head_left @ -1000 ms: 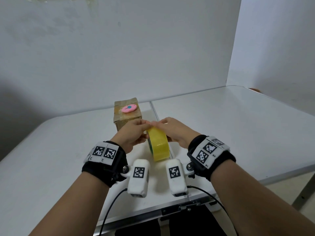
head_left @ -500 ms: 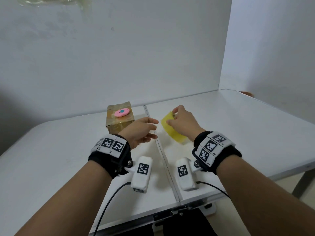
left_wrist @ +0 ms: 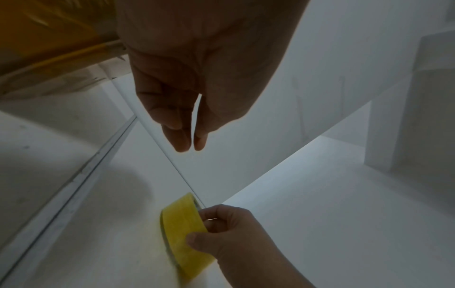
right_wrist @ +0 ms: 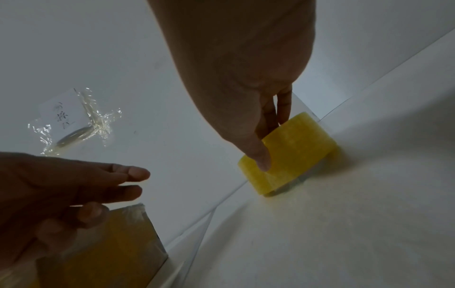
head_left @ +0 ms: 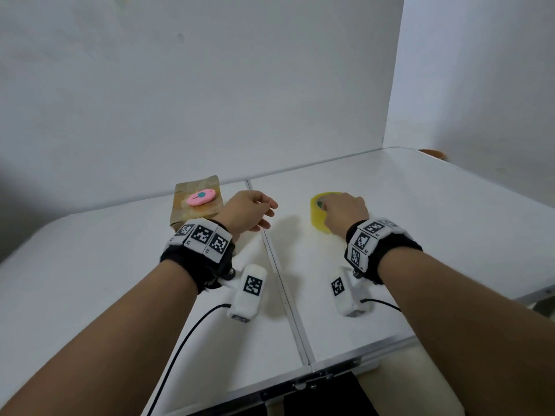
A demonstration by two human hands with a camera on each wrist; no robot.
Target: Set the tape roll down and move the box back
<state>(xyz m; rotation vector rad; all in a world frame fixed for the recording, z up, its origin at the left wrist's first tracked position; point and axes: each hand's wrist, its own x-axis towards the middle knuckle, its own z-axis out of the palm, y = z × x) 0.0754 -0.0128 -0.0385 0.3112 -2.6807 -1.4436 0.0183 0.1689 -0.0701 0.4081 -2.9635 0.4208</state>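
Note:
A yellow roll of tape (head_left: pixel 319 212) lies flat on the right half of the white table (head_left: pixel 435 229). My right hand (head_left: pixel 342 212) grips it, thumb on the outer band and fingers in the core, as the right wrist view shows on the tape roll (right_wrist: pixel 295 155). My left hand (head_left: pixel 249 213) hovers over the table's centre seam, fingers loose and holding nothing. It is just right of a tape-wrapped brown cardboard box (head_left: pixel 195 205) with a pink oval object (head_left: pixel 200 198) on top. The left wrist view shows the roll (left_wrist: pixel 182 233) below the left hand's fingers (left_wrist: pixel 182 136).
White walls close in behind and to the right of the table. A clear plastic bag with a paper label (right_wrist: pixel 74 120) is stuck on the back wall. Cables run from both wrist cameras toward the table's near edge (head_left: pixel 300 382).
My right hand has carried the tape roll from between both hands rightward and set it down flat on the table. My left hand has let go and stayed near the box.

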